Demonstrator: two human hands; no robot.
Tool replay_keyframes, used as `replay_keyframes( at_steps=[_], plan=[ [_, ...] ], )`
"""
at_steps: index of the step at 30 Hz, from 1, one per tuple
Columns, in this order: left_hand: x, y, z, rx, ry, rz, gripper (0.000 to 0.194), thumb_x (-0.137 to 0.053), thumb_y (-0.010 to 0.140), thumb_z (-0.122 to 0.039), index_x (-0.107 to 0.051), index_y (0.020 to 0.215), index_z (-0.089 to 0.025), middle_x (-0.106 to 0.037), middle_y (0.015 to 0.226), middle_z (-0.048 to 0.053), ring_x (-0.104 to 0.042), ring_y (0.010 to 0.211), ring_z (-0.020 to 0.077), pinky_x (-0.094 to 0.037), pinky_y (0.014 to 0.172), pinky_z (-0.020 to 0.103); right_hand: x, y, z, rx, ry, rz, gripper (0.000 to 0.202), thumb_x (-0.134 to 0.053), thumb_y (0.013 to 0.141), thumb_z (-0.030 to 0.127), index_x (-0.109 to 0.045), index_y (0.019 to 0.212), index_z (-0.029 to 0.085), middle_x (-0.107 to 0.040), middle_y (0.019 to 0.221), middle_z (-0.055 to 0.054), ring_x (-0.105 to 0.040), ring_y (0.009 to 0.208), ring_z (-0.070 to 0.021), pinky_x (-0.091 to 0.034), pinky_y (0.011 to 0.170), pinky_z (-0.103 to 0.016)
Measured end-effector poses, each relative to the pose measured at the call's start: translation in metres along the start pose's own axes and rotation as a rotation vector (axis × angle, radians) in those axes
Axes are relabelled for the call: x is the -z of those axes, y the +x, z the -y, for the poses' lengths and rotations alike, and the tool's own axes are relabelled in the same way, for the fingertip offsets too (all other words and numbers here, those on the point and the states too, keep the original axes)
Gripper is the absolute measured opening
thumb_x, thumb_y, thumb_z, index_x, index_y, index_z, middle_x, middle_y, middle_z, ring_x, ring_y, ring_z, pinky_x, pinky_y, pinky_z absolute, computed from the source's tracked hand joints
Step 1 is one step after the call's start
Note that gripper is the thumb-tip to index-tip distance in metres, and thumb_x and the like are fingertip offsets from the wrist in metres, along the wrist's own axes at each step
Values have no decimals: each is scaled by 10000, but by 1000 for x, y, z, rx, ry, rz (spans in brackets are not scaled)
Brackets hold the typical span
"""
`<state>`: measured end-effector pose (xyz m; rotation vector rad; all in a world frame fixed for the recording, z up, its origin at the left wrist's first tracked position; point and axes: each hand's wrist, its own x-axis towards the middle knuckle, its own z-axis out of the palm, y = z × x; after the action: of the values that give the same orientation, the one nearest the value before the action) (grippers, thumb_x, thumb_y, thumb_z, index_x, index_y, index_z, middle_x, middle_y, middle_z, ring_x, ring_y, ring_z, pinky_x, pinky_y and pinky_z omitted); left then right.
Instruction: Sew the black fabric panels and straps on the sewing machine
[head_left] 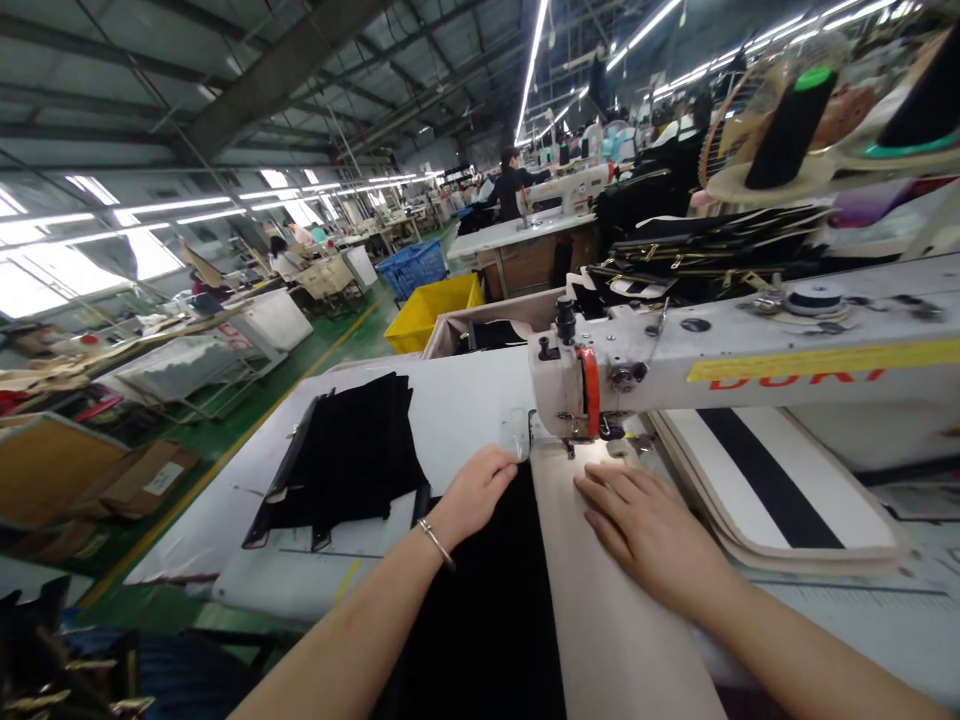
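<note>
A sewing machine stands in front of me, its needle area lit over a beige fabric panel. Along the panel's left side lies black fabric, running down toward me. My left hand, with a bracelet on the wrist, is closed on the black fabric's upper edge, fingers bent and thumb pressed in. My right hand lies flat on the beige panel just below the presser foot, fingers stretched out. Whatever lies under either palm is hidden.
On the table's left lies a stack of black pieces. Beige panels with a black stripe are piled under the machine arm. Zippered black pieces and a thread cone stand behind. Beyond are a yellow crate and a person.
</note>
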<state>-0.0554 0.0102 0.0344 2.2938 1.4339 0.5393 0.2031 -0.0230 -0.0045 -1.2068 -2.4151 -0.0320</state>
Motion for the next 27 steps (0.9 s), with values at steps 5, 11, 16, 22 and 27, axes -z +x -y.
replay_keyframes(
  at_steps=[5,11,16,22,27],
  plan=[
    [-28,38,-20,65,-88,8,121,-574,829,-174,-670,904,-174,-657,848,26,-607,787,160,-472,729,254,2,1,0,-8,10,22,434,-425,943,347,-453,1356,215,-531,1315,-80,-458,1203,-260,-373,996,-466],
    [-38,58,-24,98,-52,-4,58,-610,777,-187,-656,748,-166,-670,742,21,-610,691,161,-446,642,251,4,2,1,11,6,34,436,-436,940,387,-476,1343,224,-537,1304,-80,-455,1194,-271,-371,990,-470],
    [-40,57,-26,115,-43,-18,95,-587,801,-202,-666,762,-167,-689,772,30,-627,714,159,-457,668,249,5,2,1,-3,1,38,476,-458,927,420,-466,1355,210,-540,1300,-96,-471,1175,-276,-379,981,-469],
    [-43,60,-30,110,-19,-32,94,-584,795,-180,-662,746,-166,-696,767,31,-638,717,163,-460,672,249,5,3,1,-21,-9,69,519,-445,929,450,-435,1382,195,-526,1315,-98,-460,1176,-279,-370,988,-470],
    [-46,67,-30,119,25,-62,131,-544,818,-161,-666,771,-152,-696,794,64,-648,760,186,-471,699,273,2,2,2,-36,-17,58,555,-443,929,457,-401,1405,176,-518,1326,-99,-447,1190,-281,-369,995,-467]
  ],
)
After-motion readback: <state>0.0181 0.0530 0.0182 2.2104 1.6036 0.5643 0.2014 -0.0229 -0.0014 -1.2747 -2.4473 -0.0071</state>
